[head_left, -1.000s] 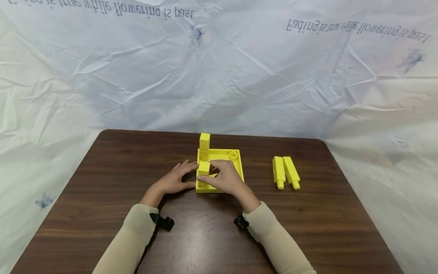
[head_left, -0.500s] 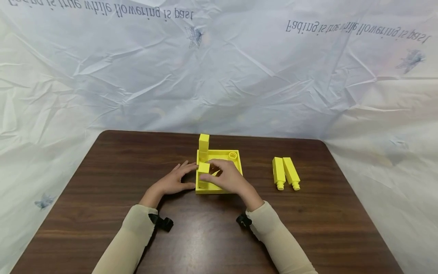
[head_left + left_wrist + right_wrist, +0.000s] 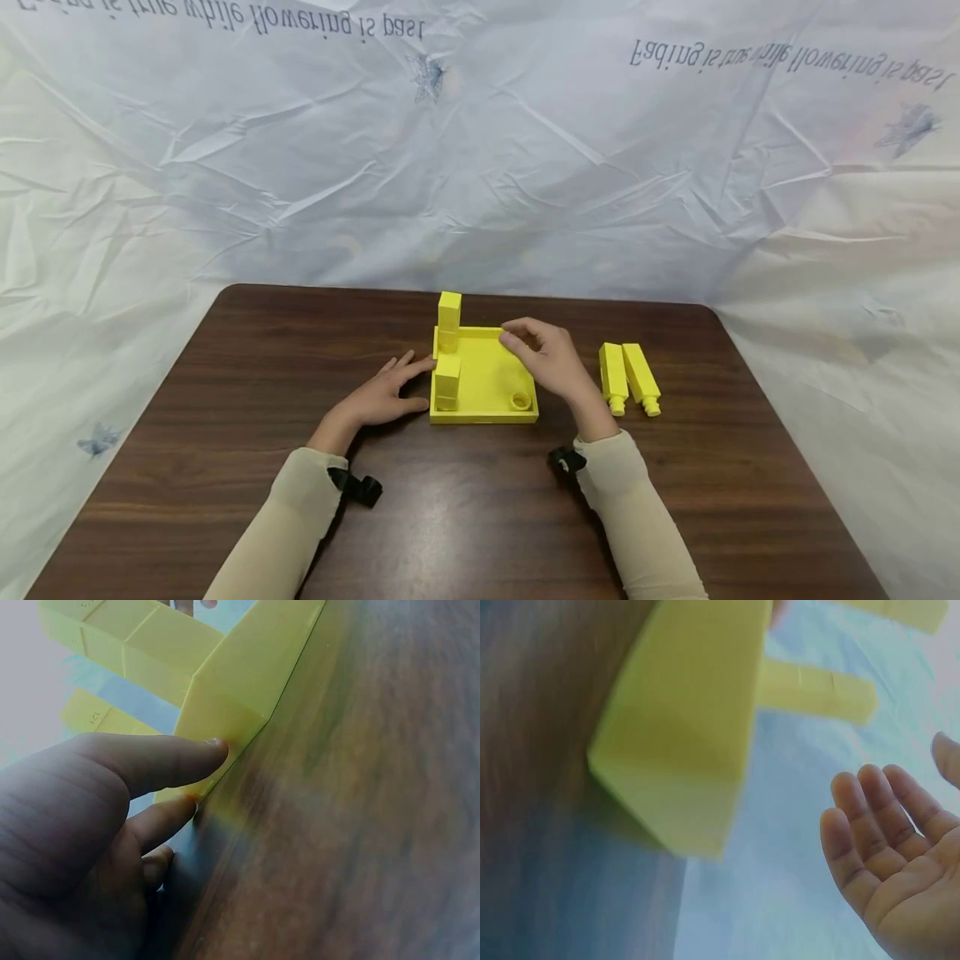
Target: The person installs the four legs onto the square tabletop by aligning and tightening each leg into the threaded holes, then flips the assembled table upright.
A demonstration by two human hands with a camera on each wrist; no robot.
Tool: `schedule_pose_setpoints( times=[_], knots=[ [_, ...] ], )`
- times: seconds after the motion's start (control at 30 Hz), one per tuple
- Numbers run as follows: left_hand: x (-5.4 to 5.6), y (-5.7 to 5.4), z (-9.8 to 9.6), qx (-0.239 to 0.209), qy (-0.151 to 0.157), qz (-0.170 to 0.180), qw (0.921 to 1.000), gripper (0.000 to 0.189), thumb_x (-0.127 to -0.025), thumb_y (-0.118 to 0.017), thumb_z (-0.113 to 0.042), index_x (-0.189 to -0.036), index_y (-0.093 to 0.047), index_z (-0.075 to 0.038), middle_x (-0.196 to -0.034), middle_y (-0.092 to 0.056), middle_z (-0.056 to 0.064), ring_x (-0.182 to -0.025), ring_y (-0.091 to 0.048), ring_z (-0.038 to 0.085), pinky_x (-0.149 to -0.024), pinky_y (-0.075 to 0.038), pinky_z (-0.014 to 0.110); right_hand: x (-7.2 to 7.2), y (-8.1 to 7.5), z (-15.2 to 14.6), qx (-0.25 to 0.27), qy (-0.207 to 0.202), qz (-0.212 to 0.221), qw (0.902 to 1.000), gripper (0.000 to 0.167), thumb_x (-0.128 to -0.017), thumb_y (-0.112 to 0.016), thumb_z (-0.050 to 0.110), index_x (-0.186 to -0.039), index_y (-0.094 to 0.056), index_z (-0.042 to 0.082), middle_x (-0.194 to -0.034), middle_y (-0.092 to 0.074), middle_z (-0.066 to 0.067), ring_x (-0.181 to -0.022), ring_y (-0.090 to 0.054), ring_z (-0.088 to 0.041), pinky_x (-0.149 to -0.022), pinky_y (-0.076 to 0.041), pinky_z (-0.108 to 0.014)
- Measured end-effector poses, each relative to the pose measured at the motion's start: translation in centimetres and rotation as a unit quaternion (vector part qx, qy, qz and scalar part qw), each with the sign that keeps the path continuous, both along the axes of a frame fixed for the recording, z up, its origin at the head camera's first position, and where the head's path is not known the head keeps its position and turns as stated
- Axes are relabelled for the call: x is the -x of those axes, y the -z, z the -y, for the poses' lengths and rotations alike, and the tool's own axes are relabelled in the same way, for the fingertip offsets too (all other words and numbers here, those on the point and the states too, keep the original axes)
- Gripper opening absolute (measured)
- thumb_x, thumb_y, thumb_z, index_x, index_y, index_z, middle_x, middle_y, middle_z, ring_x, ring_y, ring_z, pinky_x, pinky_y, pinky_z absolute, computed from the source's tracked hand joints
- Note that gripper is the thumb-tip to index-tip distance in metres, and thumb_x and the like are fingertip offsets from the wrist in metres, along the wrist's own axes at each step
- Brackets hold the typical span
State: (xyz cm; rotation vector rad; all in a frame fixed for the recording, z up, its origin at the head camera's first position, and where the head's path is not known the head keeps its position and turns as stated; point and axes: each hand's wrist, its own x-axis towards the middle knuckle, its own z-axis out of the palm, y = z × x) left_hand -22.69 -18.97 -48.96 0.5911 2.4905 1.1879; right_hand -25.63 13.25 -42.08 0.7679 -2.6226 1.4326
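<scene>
Leaving the near-left post [image 3: 447, 383] standing unsupported, seemingly seated; right hand [image 3: 549, 357] is hovering empty, relaxed, at far right of the tray [image 3: 482, 375]; left hand [image 3: 382, 396], spread, is touching its left side

I get a blurry tray [image 3: 679, 712] on R wrist cam — R hand [image 3: 907, 877] cut off at edge — head cam crops bench [image 3: 450, 533] at btm.
</scene>
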Motion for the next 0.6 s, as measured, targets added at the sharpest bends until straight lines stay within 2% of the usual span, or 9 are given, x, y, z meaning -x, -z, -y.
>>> schedule_pose_setpoints(
  times=[0.13, 0.23, 0.3, 0.37, 0.5, 0.6],
  knots=[
    [-0.1, 0.0, -0.1, -0.002, -0.005, 0.004, 1.0000, 0.070, -0.105, -0.070, -0.020, -0.167, -0.036, -0.019, -0.176, -0.006, 0.021, -0.159, 0.008, 0.050, -0.121, -0.013, 0.076, 0.6, -0.3, -2.1, 0.002, 0.060, -0.029, 0.9978, 0.033, -0.108, -0.065, 0.032, -0.130, -0.074, 0.010, -0.117, -0.075, -0.008, -0.100, -0.070, -0.032, -0.082, -0.058, -0.048],
    [-0.1, 0.0, -0.1, -0.003, -0.008, 0.009, 0.9999, 0.070, -0.105, -0.069, -0.021, -0.167, -0.036, -0.020, -0.176, -0.005, 0.020, -0.159, 0.009, 0.050, -0.120, -0.013, 0.076, 0.8, -0.5, -3.8, -0.001, 0.101, -0.058, 0.9932, 0.032, -0.107, -0.067, 0.029, -0.129, -0.074, 0.007, -0.119, -0.074, -0.012, -0.102, -0.070, -0.031, -0.085, -0.058, -0.050],
    [-0.1, 0.0, -0.1, -0.003, -0.009, 0.012, 0.9999, 0.070, -0.105, -0.069, -0.022, -0.167, -0.036, -0.020, -0.176, -0.004, 0.020, -0.159, 0.009, 0.050, -0.120, -0.013, 0.076, 1.0, -0.6, -4.9, -0.014, 0.123, -0.062, 0.9903, 0.034, -0.107, -0.068, 0.030, -0.129, -0.074, 0.005, -0.121, -0.073, -0.015, -0.105, -0.069, -0.032, -0.088, -0.057, -0.053],
    [-0.1, 0.0, -0.1, -0.003, -0.011, 0.012, 0.9999, 0.070, -0.105, -0.069, -0.022, -0.167, -0.036, -0.021, -0.176, -0.005, 0.020, -0.159, 0.009, 0.049, -0.121, -0.013, 0.075, 1.1, -0.8, -6.0, -0.047, 0.144, -0.055, 0.9870, 0.038, -0.107, -0.066, 0.031, -0.132, -0.071, 0.003, -0.127, -0.070, -0.019, -0.112, -0.066, -0.037, -0.092, -0.055, -0.057],
    [-0.1, -0.1, -0.1, -0.004, -0.014, 0.012, 0.9998, 0.070, -0.105, -0.069, -0.021, -0.167, -0.036, -0.020, -0.176, -0.005, 0.019, -0.159, 0.009, 0.049, -0.121, -0.014, 0.075, 1.2, -1.1, -8.1, -0.137, 0.172, -0.011, 0.9754, 0.048, -0.109, -0.061, 0.036, -0.141, -0.064, 0.000, -0.143, -0.059, -0.025, -0.131, -0.054, -0.046, -0.104, -0.047, -0.065],
    [0.0, -0.1, -0.1, -0.005, -0.012, 0.013, 0.9998, 0.070, -0.105, -0.069, -0.022, -0.167, -0.036, -0.019, -0.176, -0.005, 0.020, -0.159, 0.010, 0.049, -0.120, -0.014, 0.076, 1.2, -1.0, -9.2, -0.175, 0.182, 0.024, 0.9674, 0.053, -0.110, -0.059, 0.037, -0.146, -0.059, -0.001, -0.150, -0.052, -0.028, -0.136, -0.048, -0.050, -0.107, -0.042, -0.069]
  ],
)
